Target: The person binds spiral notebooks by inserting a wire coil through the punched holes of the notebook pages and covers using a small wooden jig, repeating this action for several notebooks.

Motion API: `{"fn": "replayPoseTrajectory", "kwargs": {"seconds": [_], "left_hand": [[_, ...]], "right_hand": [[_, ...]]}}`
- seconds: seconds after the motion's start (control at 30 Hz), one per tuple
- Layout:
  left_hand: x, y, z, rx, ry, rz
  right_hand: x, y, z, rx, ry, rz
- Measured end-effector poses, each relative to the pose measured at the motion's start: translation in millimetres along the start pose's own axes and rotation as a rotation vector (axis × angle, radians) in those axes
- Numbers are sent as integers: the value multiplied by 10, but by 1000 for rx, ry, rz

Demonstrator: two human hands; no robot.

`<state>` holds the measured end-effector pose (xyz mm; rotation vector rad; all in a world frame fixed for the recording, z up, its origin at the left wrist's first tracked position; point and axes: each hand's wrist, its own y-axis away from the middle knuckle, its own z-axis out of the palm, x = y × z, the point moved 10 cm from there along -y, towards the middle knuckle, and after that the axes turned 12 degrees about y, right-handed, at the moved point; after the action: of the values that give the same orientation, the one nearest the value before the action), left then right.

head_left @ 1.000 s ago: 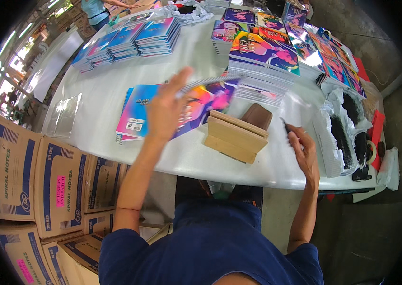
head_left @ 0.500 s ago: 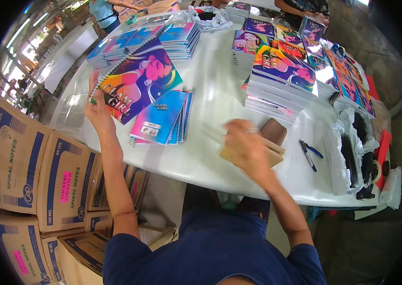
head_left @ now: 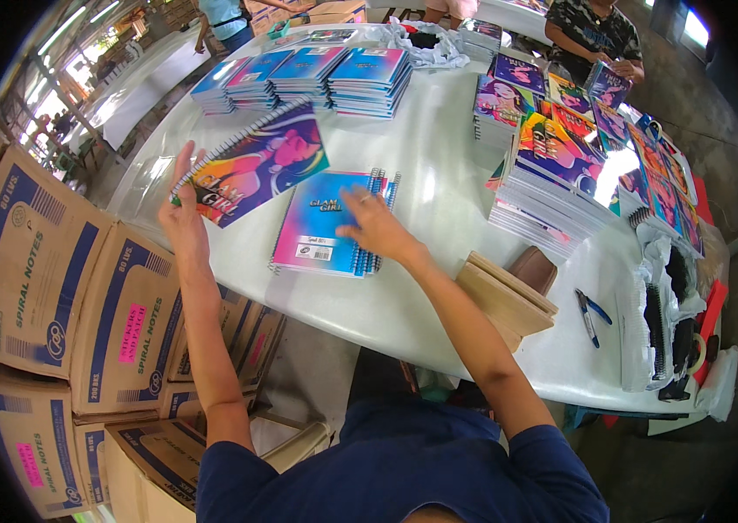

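My left hand (head_left: 184, 222) is closed on the spiral edge of a spiral notebook (head_left: 260, 166) with an orange and purple illustrated cover, holding it tilted above the table. A bit of green shows by its fingers. Below lies a small pile of blue and pink spiral notebooks (head_left: 304, 218), their wire bindings fanned out on the right side. Over that pile's right part reaches my right hand (head_left: 382, 228), fingers apart and slightly blurred, holding nothing I can see; whether it touches the top cover I cannot tell.
Blue notebook stacks (head_left: 369, 78) stand at the back; tall purple-orange stacks (head_left: 552, 192) at right. Wooden blocks (head_left: 504, 301), a brown block (head_left: 533, 268), pliers (head_left: 587, 318) and wrapped black binding coils (head_left: 658, 322) lie nearer. Cartons (head_left: 125, 322) rise at left. A person (head_left: 595, 39) works opposite.
My right hand has moved left from the wooden blocks to the blue notebook pile. The notebook in my left hand is tilted flatter. The view has shifted slightly.
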<state>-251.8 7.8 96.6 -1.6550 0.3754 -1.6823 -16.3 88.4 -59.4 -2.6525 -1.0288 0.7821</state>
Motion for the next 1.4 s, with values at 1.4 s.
{"fn": "replayPoseTrajectory", "kwargs": {"seconds": [1.4], "left_hand": [[-524, 615, 3157, -590, 59, -141]], "right_hand": [[2041, 2351, -3974, 714, 431, 771]]}}
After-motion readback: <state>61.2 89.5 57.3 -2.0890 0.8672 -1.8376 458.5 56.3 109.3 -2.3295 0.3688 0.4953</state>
